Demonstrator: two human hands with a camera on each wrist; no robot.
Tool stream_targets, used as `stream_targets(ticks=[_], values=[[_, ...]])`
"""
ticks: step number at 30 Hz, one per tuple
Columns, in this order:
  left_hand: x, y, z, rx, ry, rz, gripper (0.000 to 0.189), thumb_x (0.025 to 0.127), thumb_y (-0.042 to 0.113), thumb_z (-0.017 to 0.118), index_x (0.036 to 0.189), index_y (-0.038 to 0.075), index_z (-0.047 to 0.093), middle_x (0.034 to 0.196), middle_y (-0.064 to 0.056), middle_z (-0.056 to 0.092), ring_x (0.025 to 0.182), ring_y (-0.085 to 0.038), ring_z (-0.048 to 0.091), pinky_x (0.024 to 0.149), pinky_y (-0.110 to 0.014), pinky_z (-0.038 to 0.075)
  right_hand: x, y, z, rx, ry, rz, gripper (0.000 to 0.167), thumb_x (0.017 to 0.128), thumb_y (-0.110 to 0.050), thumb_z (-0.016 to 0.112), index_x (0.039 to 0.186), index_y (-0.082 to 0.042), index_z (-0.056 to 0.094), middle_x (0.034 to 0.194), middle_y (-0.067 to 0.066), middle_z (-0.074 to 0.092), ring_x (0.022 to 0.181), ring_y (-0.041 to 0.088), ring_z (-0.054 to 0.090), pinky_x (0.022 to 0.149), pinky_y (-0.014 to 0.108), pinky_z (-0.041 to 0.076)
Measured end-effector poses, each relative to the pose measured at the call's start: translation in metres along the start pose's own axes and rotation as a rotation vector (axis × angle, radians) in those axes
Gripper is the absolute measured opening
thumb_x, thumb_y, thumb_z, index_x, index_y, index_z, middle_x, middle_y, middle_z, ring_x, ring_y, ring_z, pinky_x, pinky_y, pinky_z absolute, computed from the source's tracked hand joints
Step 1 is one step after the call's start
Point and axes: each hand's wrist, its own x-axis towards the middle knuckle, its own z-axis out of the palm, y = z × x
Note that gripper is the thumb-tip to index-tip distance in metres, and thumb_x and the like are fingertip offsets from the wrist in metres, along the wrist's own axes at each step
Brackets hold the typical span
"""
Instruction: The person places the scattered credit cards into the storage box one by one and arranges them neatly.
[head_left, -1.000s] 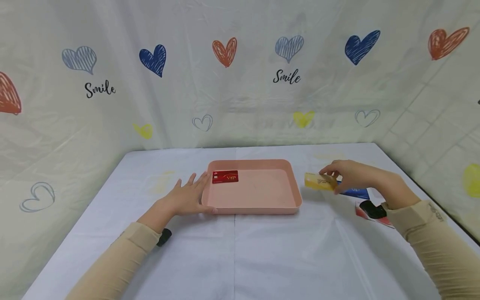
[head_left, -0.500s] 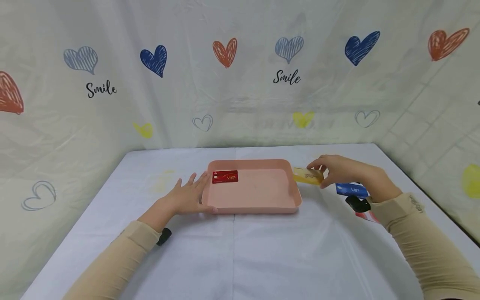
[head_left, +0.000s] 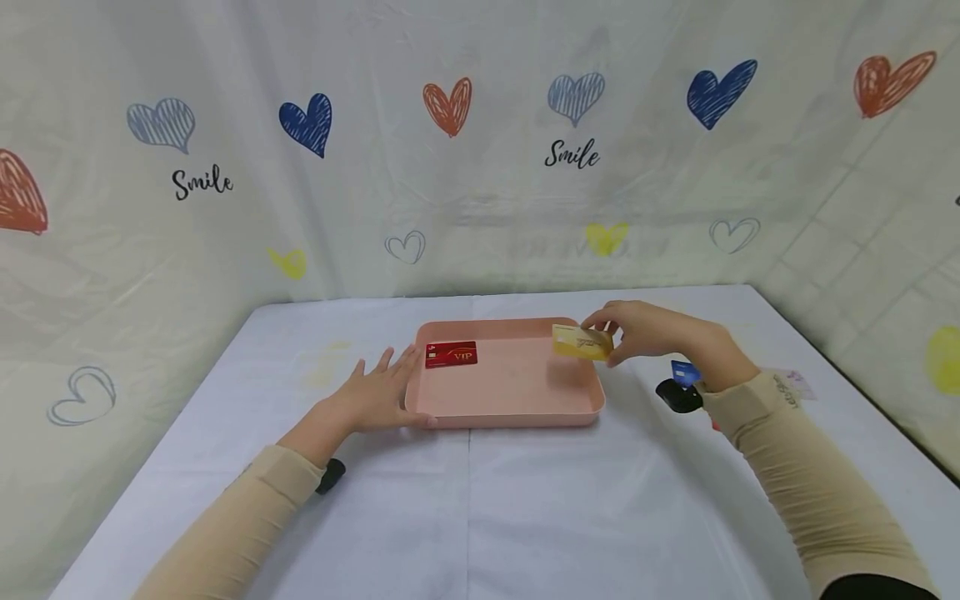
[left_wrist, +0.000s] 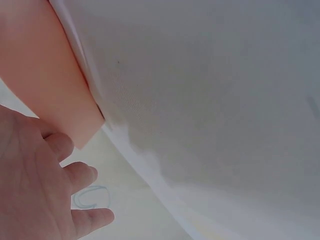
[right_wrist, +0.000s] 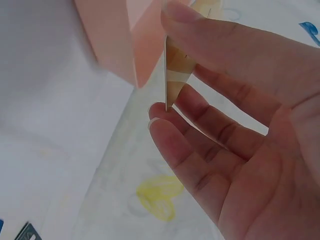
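A gold-yellow card [head_left: 579, 342] is pinched by its right end between the thumb and fingers of my right hand [head_left: 648, 329]. It hangs over the right side of a shallow pink tray [head_left: 510, 396], apart from the tray floor. In the right wrist view the same card [right_wrist: 177, 70] shows edge-on beside the tray's wall [right_wrist: 107, 35]. My left hand [head_left: 371, 396], fingers spread straight, rests against the tray's left edge. The left wrist view also has that hand [left_wrist: 35, 185] touching the tray wall [left_wrist: 55, 65]. A red VIP card [head_left: 451, 354] lies in the tray's upper left.
To the right of the tray, a blue card [head_left: 684, 372] lies on the white tablecloth [head_left: 540, 508], partly hidden by the right wrist. A pale card [head_left: 799, 384] shows behind the right sleeve, with a sliver of red near the wrist. A heart-printed curtain [head_left: 487, 192] stands behind the table.
My right hand has carried the gold-yellow card leftward, from beside the blue card to over the tray's right side. The left hand and the red card have stayed put.
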Motion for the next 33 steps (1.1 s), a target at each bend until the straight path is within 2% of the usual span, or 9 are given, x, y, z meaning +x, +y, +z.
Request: stream_targets(ticks=[8, 15, 23, 33], values=[[-0.001, 0.001, 0.001, -0.009, 0.002, 0.003, 0.118, 0.085, 0.076, 0.062, 0.165, 0.007, 0.008, 0.172, -0.009, 0.009, 0.155, -0.041, 0.008, 0.115, -0.073, 0.007, 0.017, -0.012, 0.005, 0.014, -0.026, -0.015, 0.059, 0.083, -0.006, 0.084, 0.137, 0.001, 0.062, 0.123, 0.014, 0.062, 0.109, 0.031, 0.062, 0.087, 0.043, 0.055], [-0.001, 0.001, 0.001, -0.004, 0.008, 0.003, 0.118, 0.085, 0.076, 0.061, 0.165, 0.007, 0.009, 0.172, -0.009, 0.01, 0.155, -0.041, 0.01, 0.115, -0.073, 0.009, 0.029, -0.019, 0.007, 0.014, -0.008, -0.036, 0.059, 0.083, -0.003, 0.081, 0.139, -0.001, 0.062, 0.123, 0.014, 0.062, 0.109, 0.03, 0.062, 0.091, 0.045, 0.053], [-0.002, 0.001, 0.0, -0.009, 0.006, -0.001, 0.118, 0.085, 0.076, 0.062, 0.165, 0.005, 0.01, 0.171, -0.01, 0.01, 0.155, -0.041, 0.01, 0.115, -0.073, 0.008, 0.044, -0.028, 0.017, 0.089, -0.015, -0.063, 0.06, 0.083, -0.002, 0.08, 0.14, 0.001, 0.06, 0.124, 0.015, 0.061, 0.106, 0.03, 0.061, 0.09, 0.043, 0.053], [0.0, 0.001, 0.0, -0.017, -0.011, -0.015, 0.119, 0.085, 0.075, 0.063, 0.165, 0.006, 0.008, 0.171, -0.01, 0.008, 0.155, -0.041, 0.007, 0.116, -0.072, 0.006, 0.061, -0.04, 0.03, 0.086, -0.021, -0.094, 0.058, 0.084, -0.003, 0.081, 0.138, -0.002, 0.062, 0.119, 0.011, 0.062, 0.11, 0.029, 0.06, 0.097, 0.045, 0.051]])
